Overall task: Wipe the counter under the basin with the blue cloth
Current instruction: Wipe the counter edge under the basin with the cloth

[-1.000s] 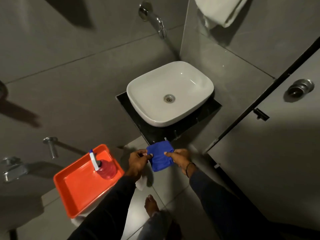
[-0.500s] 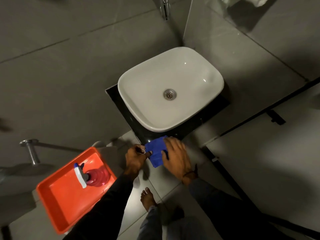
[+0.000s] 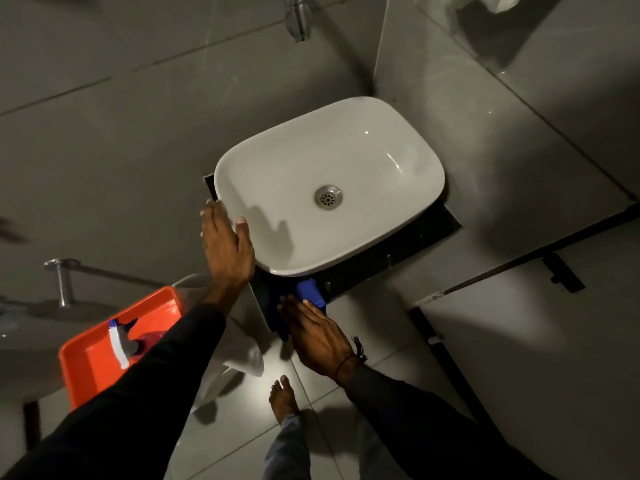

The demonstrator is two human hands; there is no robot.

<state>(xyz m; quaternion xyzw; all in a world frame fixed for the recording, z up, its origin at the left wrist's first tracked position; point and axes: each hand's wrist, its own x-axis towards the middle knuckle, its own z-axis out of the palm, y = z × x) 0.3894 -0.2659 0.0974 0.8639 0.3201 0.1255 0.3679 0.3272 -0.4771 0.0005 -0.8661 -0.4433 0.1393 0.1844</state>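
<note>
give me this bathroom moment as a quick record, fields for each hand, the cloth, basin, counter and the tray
left hand: flat, open, resting on the near-left rim of the basin
right hand: palm down, pressing the cloth
folded blue cloth: on the counter's front edge, partly under the right hand
white rounded ceramic basin: empty, metal drain visible
black counter slab: beneath the basin, showing at front and right
orange plastic tray: lower left, holds a spray bottle
</note>
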